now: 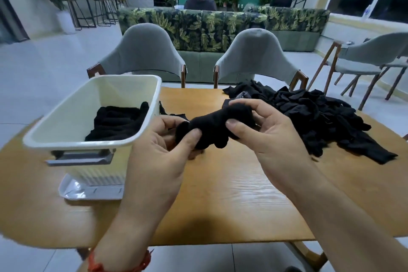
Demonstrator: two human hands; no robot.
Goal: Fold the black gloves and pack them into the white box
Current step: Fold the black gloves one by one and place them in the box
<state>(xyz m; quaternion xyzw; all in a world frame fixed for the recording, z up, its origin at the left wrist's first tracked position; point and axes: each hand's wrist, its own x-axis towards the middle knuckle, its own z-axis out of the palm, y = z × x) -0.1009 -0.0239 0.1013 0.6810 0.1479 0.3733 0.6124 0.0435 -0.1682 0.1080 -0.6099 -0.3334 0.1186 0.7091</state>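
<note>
Already several folded gloves (119, 121) lie in the white box (72, 104) — both hands, left hand (161, 146) and right hand (262, 130), pinch one bundled glove (214, 126) — while a big pile (320, 117) waits at the table's (231, 194) far right corner.

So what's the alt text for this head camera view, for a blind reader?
A left hand and a right hand grip the two ends of a bundled black glove over a wooden table. A white box holding folded black gloves stands at the left; a pile of loose black gloves lies at the right.
</note>
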